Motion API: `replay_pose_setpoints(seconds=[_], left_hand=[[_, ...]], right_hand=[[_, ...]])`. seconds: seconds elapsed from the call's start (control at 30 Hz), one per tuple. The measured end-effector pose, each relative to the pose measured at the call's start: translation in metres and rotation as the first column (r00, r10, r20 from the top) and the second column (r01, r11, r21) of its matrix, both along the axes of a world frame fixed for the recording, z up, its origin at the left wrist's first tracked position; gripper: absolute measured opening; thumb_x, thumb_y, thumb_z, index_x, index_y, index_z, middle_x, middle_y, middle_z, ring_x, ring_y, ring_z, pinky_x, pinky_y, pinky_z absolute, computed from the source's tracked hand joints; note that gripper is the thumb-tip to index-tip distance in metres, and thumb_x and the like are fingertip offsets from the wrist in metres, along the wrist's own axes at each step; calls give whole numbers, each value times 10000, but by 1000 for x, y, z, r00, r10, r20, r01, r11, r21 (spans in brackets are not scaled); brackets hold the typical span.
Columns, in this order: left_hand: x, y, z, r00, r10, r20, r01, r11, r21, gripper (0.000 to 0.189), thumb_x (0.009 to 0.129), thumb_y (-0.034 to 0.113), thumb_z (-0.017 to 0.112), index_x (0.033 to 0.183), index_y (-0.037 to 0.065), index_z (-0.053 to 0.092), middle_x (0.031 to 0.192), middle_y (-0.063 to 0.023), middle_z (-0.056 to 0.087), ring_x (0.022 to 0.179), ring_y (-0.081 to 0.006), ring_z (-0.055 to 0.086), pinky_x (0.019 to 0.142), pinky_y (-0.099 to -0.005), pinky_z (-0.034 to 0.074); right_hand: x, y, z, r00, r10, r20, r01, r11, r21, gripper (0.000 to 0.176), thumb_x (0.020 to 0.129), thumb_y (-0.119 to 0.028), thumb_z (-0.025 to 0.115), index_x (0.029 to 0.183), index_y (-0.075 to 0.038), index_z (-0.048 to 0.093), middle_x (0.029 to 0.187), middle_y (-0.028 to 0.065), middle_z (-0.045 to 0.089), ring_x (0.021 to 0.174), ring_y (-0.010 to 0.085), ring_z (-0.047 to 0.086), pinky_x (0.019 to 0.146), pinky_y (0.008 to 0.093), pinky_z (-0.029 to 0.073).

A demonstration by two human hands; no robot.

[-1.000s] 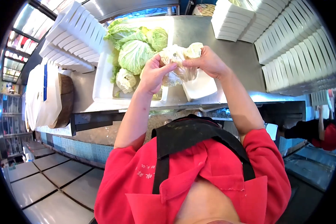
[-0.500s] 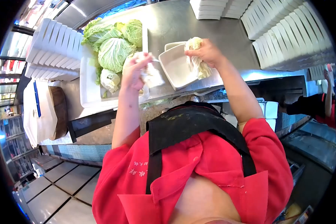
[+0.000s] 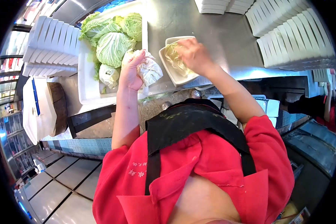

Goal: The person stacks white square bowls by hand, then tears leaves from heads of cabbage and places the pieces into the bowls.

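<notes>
Both hands are full: the left hand (image 3: 130, 72) curls its fingers round a pale cabbage chunk (image 3: 150, 70), just left of the white dish (image 3: 174, 77), where the nearer right hand (image 3: 192, 54) clasps torn leaves (image 3: 173, 56).

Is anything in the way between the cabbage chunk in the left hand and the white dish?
Nothing sits in the gap: the cabbage chunk in the left hand is right beside the white dish. But the right hand lies over the dish on leaves already inside, covering much of it.
</notes>
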State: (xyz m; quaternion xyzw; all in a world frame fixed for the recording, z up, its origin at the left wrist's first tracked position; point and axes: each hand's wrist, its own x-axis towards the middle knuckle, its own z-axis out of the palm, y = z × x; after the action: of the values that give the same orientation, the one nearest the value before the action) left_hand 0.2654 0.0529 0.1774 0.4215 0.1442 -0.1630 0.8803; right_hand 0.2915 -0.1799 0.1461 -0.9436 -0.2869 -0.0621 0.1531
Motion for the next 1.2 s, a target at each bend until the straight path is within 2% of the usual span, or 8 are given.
replay_pose_setpoints(seconds=[0.2, 0.3, 0.4, 0.67, 0.7, 0.83, 1.07, 1.2], left_hand=[[5, -12, 16, 998, 62, -26, -63, 997, -52, 268, 820, -14, 566, 1082, 7, 513, 931, -112, 608, 834, -189, 610, 716, -311, 515], [8, -9, 11, 996, -54, 77, 60, 994, -86, 372, 799, -53, 557, 1155, 0, 463, 986, -121, 588, 895, -204, 594, 780, -318, 499], [20, -25, 7, 996, -51, 79, 40, 991, 129, 408, 783, -74, 573, 1170, 12, 475, 1005, -108, 589, 917, -195, 590, 801, -319, 492], [24, -54, 9, 994, -1, 105, -14, 990, 139, 347, 787, -59, 566, 1112, 26, 484, 929, -109, 601, 779, -186, 610, 674, -316, 522], [24, -64, -3, 997, -4, 72, -7, 986, 164, 337, 783, -55, 571, 1099, 28, 485, 903, -101, 602, 749, -180, 609, 647, -316, 524], [27, -104, -58, 995, -86, 58, 71, 973, 218, 351, 780, -48, 578, 1111, 28, 491, 873, -94, 598, 744, -172, 600, 636, -308, 512], [64, -116, -95, 929, -371, -8, 239, 582, 777, 433, 684, -34, 606, 1102, 72, 563, 907, -128, 615, 772, -245, 605, 722, -334, 497], [68, -119, -94, 787, -531, 314, -197, 266, 944, 437, 664, -27, 621, 1085, 79, 573, 995, -149, 586, 879, -329, 567, 808, -378, 466]], right_hand=[[-18, -20, -1, 991, 47, 125, -66, 987, 149, 218, 862, -243, 509, 956, -67, 597, 1123, 147, 555, 1029, 308, 522, 840, 403, 444], [-26, -34, 13, 829, -429, -357, 449, 893, -29, 362, 796, -358, 621, 900, -13, 596, 1069, 193, 585, 880, 318, 596, 743, 414, 478], [-18, -48, -30, 665, -238, -708, 441, 890, 115, 355, 795, -356, 579, 855, -6, 603, 799, 214, 626, 806, 379, 597, 720, 426, 473], [7, -115, 103, 823, -435, -367, 546, 782, 298, 260, 796, -179, 562, 1007, -31, 533, 868, 245, 607, 831, 421, 576, 720, 480, 451], [35, -141, 89, 918, -396, 23, 361, 859, 362, 277, 831, -167, 546, 1072, -34, 512, 622, 131, 589, 532, 230, 599, 512, 372, 462], [108, -146, 187, 834, -516, -193, 550, 754, 359, 279, 846, -190, 530, 1073, -29, 541, 606, 122, 594, 400, 195, 561, 402, 316, 451], [241, -146, 204, 719, -688, -97, 694, 702, 162, 221, 791, -103, 512, 963, 12, 590, 654, 161, 619, 460, 247, 611, 440, 350, 504], [254, -150, 205, 739, -668, 88, 670, 742, 3, 160, 734, -44, 531, 820, 52, 627, 666, 189, 633, 535, 282, 642, 524, 370, 534]])
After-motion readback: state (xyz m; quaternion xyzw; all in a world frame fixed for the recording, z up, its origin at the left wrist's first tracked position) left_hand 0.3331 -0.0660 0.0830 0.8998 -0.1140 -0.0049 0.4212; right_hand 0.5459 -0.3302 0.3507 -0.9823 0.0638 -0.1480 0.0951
